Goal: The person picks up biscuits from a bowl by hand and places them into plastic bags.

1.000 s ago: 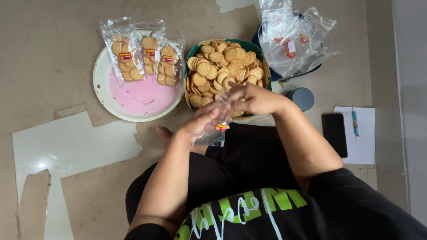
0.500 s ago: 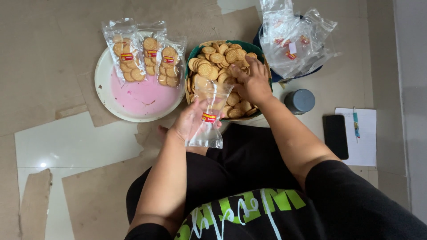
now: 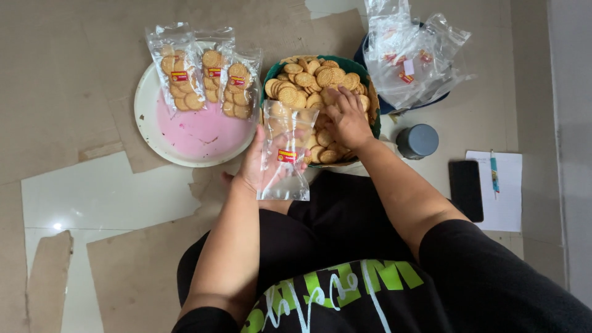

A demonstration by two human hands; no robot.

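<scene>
- The landmark is the green bowl (image 3: 369, 83), heaped with round golden biscuits (image 3: 306, 80); it stands on the floor (image 3: 74, 74) just in front of the seated person's knees.
- The right hand (image 3: 347, 117) lies palm down inside the bowl, its fingers spread and curled onto the biscuits on the bowl's near right side; whether it has gripped one I cannot tell.
- The left hand (image 3: 258, 163) is at the bowl's near left edge, closed on a clear plastic bag (image 3: 285, 151) with a small red-and-yellow label; the bag is held upright, its mouth up, overlapping the bowl's rim, and looks empty.
- The two hands are apart, the bag between them.
- Left of the bowl and touching it sits a round white plate (image 3: 148, 117) with a pink middle.
- Three filled biscuit packets (image 3: 206, 77) lie side by side on the far part of that plate.
- Right of the bowl, behind it, a dark blue tub (image 3: 373, 102) holds a loose pile of empty bags (image 3: 410, 52).
- Near the bowl's right side stands a grey lid (image 3: 418, 140).
- Further right lie a black phone (image 3: 465, 190) and a sheet of paper (image 3: 505, 206) with a pen (image 3: 493, 172) on it.
</scene>
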